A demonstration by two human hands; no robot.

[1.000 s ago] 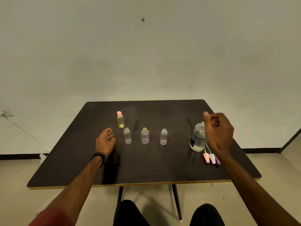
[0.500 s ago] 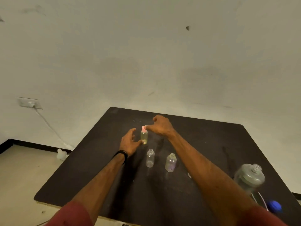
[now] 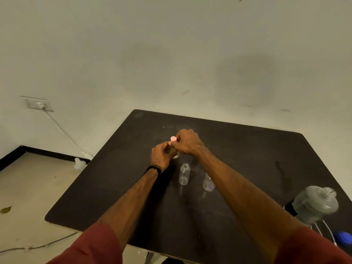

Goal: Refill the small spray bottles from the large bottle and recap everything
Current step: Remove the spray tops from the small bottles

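Note:
On the dark table [image 3: 118,187] stands a small bottle with yellowish liquid [image 3: 176,155], mostly hidden by my hands. My left hand [image 3: 162,156] grips its body. My right hand [image 3: 187,141] pinches its pink spray cap [image 3: 173,138] at the top. Nearer to me stand two small clear bottles without caps, one empty [image 3: 184,174] and one partly behind my right forearm [image 3: 208,183]. The large bottle [image 3: 316,204] stands uncapped at the right edge, with its blue cap [image 3: 343,236] lying in front of it.
Thin white spray tubes [image 3: 320,228] lie beside the large bottle at the table's right edge. A wall socket [image 3: 39,104] with a white cable [image 3: 62,130] is at the left, and a small white object [image 3: 79,164] sits on the floor by the table's left edge.
The view has swung left and my right hand has crossed from the large bottle to the pink-capped bottle. My left hand has closed round that bottle's body.

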